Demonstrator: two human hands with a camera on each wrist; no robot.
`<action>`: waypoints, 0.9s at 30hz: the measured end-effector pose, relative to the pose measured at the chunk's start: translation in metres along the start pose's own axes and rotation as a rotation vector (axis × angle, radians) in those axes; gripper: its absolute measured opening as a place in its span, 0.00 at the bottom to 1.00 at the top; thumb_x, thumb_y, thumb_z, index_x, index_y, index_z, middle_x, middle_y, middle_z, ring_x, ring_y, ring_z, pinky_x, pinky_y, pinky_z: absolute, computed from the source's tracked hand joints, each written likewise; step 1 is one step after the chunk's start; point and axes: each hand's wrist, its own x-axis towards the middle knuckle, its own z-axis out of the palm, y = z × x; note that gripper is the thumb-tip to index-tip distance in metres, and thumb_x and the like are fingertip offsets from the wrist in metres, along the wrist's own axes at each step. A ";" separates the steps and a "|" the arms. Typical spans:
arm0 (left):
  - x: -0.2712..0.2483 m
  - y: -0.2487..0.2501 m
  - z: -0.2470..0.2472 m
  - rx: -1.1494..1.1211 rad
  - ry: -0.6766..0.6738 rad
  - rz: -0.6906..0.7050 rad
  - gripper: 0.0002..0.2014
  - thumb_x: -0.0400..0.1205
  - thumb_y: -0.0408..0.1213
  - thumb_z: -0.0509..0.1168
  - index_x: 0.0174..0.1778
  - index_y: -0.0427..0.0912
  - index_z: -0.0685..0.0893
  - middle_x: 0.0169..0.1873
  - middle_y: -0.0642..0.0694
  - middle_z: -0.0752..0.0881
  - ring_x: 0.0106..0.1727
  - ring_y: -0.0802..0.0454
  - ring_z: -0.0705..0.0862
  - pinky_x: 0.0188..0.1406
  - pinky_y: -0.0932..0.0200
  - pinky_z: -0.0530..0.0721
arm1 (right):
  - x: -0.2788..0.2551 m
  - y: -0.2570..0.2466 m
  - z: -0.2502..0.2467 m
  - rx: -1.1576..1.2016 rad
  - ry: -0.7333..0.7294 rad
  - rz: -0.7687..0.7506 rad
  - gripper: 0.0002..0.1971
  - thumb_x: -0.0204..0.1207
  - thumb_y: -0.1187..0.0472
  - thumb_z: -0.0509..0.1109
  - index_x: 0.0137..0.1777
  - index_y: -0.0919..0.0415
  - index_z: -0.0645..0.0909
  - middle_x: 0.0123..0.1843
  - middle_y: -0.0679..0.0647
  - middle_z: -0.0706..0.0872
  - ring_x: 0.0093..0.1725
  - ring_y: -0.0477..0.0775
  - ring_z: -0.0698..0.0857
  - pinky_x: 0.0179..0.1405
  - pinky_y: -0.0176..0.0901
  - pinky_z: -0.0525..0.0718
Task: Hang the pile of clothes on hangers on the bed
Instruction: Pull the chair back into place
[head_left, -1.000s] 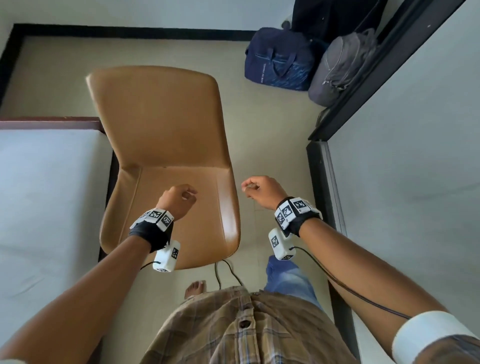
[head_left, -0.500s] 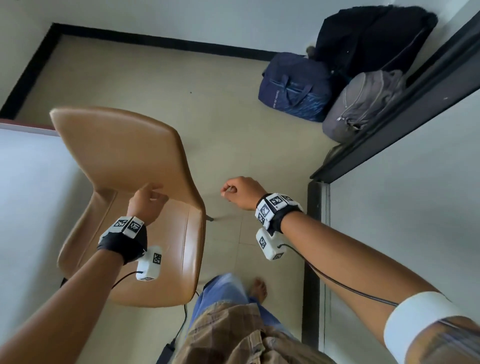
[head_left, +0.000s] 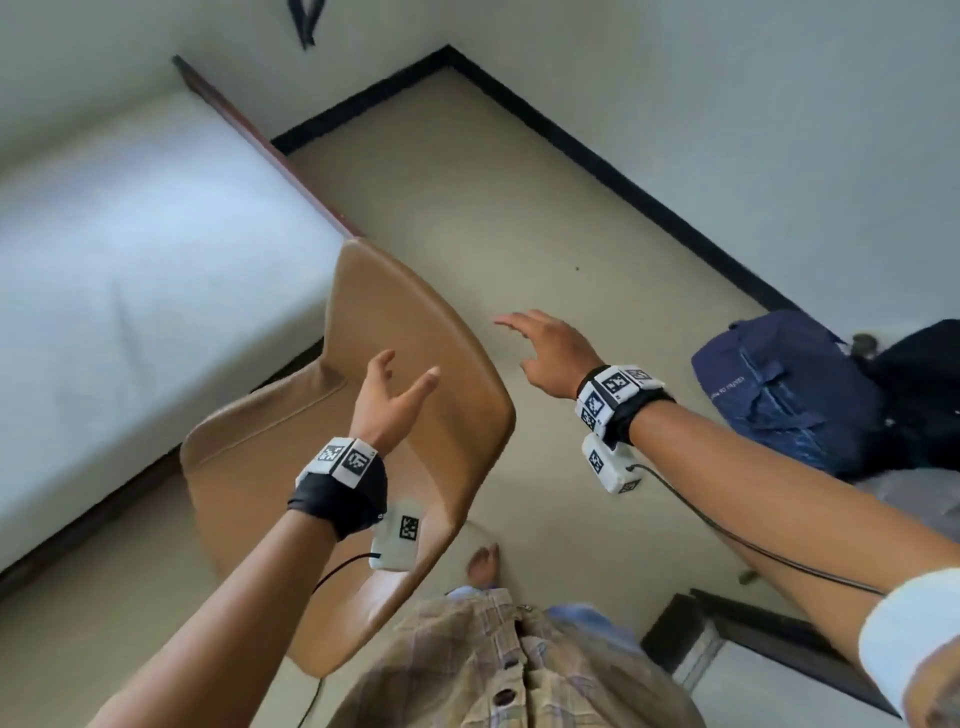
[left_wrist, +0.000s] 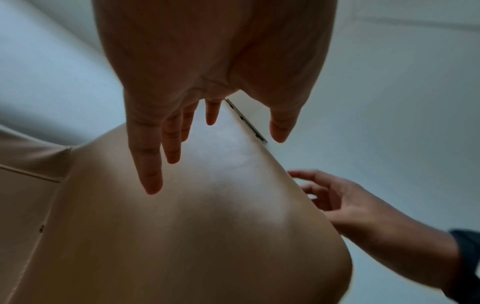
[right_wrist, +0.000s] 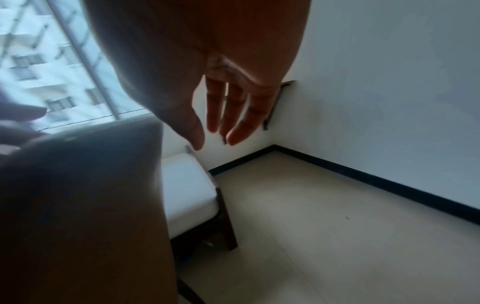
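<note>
1. Nearest is the left hand (head_left: 387, 402), fingers spread and straight, holding nothing. It hangs over the front of the tan chair (head_left: 291, 467); whether it touches the backrest cannot be told from these views.
2. Just beyond, the right hand (head_left: 550, 348) is also spread and empty, beside the far edge of the chair's backrest. The left wrist view shows its fingers (left_wrist: 319, 185) near that edge, contact unclear.
3. The step in hand looks like getting the chair out of the way, or taking hold of it. To do that well, grip the backrest at both edges, one hand on each side, and lift or slide it evenly so it does not tip.
4. Mind the cables trailing from both wrists and the bare foot (head_left: 483, 561) beside the chair base.
5. Farther left lies the bed (head_left: 130, 260), its white mattress showing no clothes or hangers on the part in view; the pile is out of sight.
6. Bags (head_left: 779, 389) sit on the floor by the far wall, well apart.
</note>
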 end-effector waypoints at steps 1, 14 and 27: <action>0.002 0.003 -0.002 0.009 -0.002 -0.015 0.47 0.70 0.68 0.72 0.82 0.56 0.61 0.80 0.46 0.68 0.76 0.47 0.73 0.67 0.37 0.81 | 0.018 -0.006 -0.004 -0.075 -0.047 -0.085 0.43 0.66 0.75 0.66 0.80 0.40 0.71 0.71 0.52 0.79 0.68 0.59 0.79 0.64 0.56 0.83; -0.024 0.041 0.052 0.100 0.013 -0.283 0.51 0.68 0.69 0.73 0.83 0.58 0.56 0.77 0.46 0.74 0.73 0.46 0.77 0.71 0.46 0.78 | 0.189 -0.068 -0.018 -0.867 -0.455 -1.446 0.32 0.60 0.65 0.77 0.68 0.47 0.85 0.74 0.55 0.82 0.81 0.66 0.73 0.81 0.80 0.52; -0.022 0.076 0.130 0.404 0.326 -0.568 0.46 0.74 0.46 0.68 0.86 0.57 0.51 0.60 0.40 0.84 0.59 0.36 0.82 0.51 0.52 0.83 | 0.190 -0.104 -0.022 -1.293 -0.647 -1.661 0.25 0.74 0.56 0.67 0.71 0.34 0.77 0.64 0.37 0.86 0.69 0.51 0.83 0.70 0.68 0.63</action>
